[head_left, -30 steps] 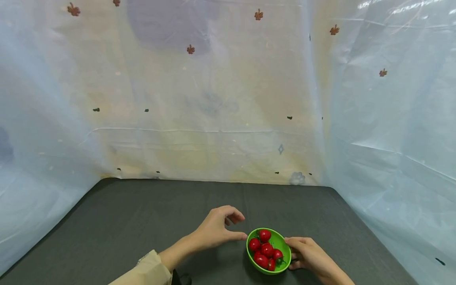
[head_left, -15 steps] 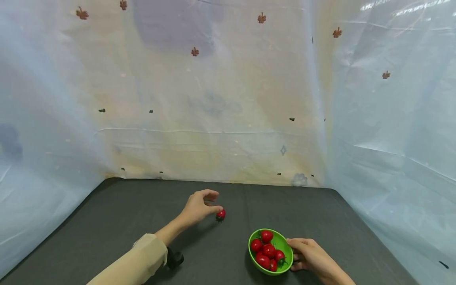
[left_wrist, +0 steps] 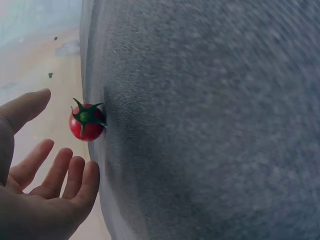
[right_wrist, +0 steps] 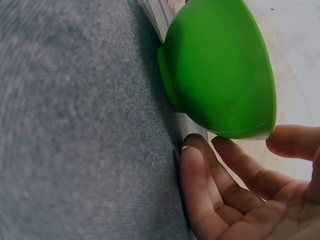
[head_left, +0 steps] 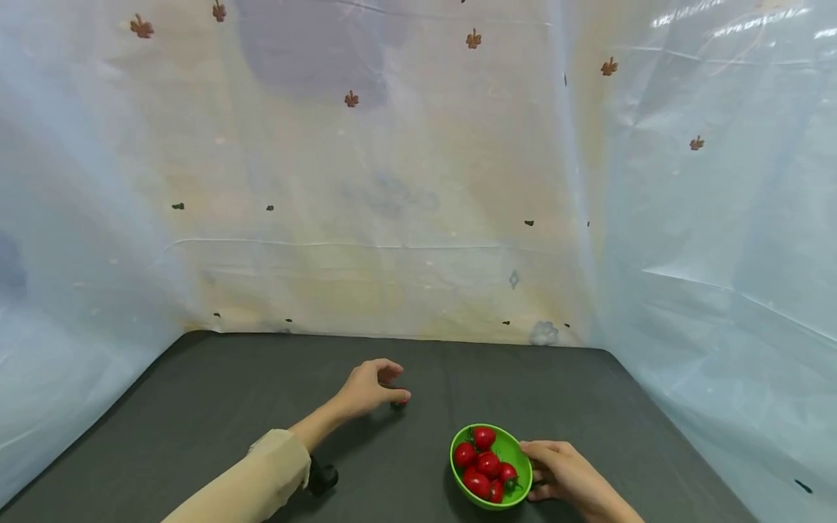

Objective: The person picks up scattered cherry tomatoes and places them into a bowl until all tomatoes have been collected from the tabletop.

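Observation:
A single cherry tomato (head_left: pixel 398 404) with a green calyx lies on the dark cloth, mostly hidden behind my left thumb in the head view. My left hand (head_left: pixel 368 390) reaches over it. In the left wrist view, thumb and fingers are spread apart, with the tomato (left_wrist: pixel 80 131) beyond the gap between them. Over on the right, several red tomatoes (head_left: pixel 487 463) fill part of a green bowl (head_left: pixel 512 447). My right hand (head_left: pixel 567 476) holds this bowl's right side. The right wrist view has the thumb at the rim and the index fingertip against the outer wall (right_wrist: pixel 220 70).
Dark grey cloth (head_left: pixel 261 407) covers the table. Pale printed sheeting (head_left: pixel 392 181) rises behind its far edge and along both sides. A black wrist device (head_left: pixel 322 478) sits beneath the cream left sleeve (head_left: pixel 255 472).
My left hand has moved from beside the bowl leftward and farther out, then lowered at the lone tomato. My right hand stays on the bowl.

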Demonstrator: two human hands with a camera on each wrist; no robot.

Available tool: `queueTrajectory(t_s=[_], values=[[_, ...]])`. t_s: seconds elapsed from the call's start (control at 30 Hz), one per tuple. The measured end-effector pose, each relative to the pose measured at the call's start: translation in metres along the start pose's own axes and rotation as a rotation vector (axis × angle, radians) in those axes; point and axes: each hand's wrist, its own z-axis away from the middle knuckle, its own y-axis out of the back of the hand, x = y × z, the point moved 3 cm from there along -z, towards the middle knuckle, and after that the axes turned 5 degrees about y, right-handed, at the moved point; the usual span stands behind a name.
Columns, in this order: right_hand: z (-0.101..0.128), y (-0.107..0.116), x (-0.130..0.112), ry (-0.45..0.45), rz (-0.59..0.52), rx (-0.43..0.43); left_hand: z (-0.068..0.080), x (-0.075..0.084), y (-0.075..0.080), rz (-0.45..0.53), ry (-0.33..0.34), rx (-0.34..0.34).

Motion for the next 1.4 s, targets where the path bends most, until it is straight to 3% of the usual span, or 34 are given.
queueTrajectory(t_s=[0.5, 0.73, 1.17, 1.4], values=[[-0.005, 0.002, 0.002, 0.008, 0.005, -0.025, -0.003, -0.014, -0.001, 0.146, 0.063, -0.057], [-0.007, 0.003, 0.004, 0.014, -0.013, -0.046, -0.006, -0.017, -0.004, 0.125, 0.067, -0.062], [-0.005, 0.004, 0.006, 0.029, -0.041, -0.099, -0.006, -0.01, -0.014, 0.035, -0.018, -0.089], [-0.006, 0.003, 0.007, 0.012, -0.058, -0.111, -0.006, -0.01, -0.014, 0.008, -0.026, -0.082]])
